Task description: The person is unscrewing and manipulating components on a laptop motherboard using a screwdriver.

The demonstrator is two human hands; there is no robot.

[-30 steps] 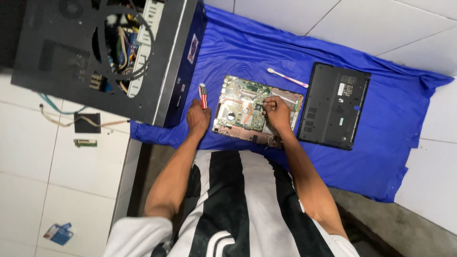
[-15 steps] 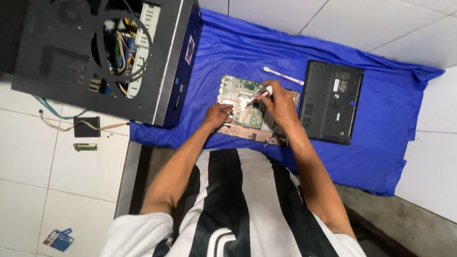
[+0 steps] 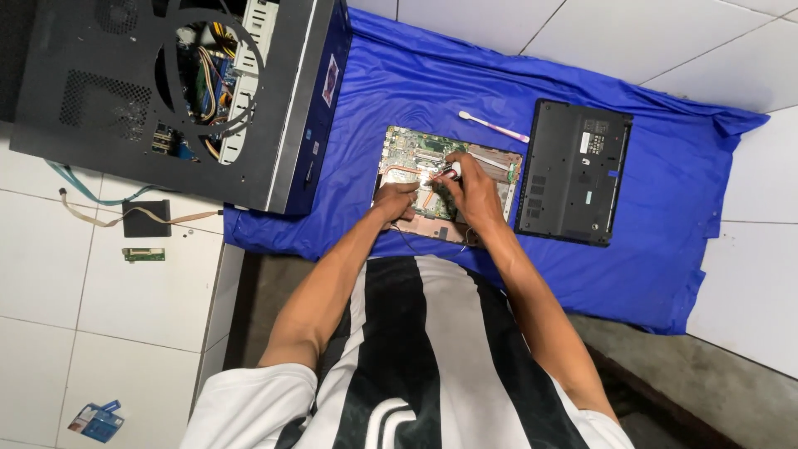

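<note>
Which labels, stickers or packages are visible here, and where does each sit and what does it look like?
White sticker: top of the black laptop base cover, rectangular.
Pale sticker: blue side of the desktop case, tall rectangle.
Small blue packet: white floor tile, lower left, blue and white.
No screens in view.

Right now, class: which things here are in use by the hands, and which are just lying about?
In use:
left hand
right hand
screwdriver
circuit board

Lying about:
toothbrush
laptop cover
computer case
small black box
blue cloth
</note>
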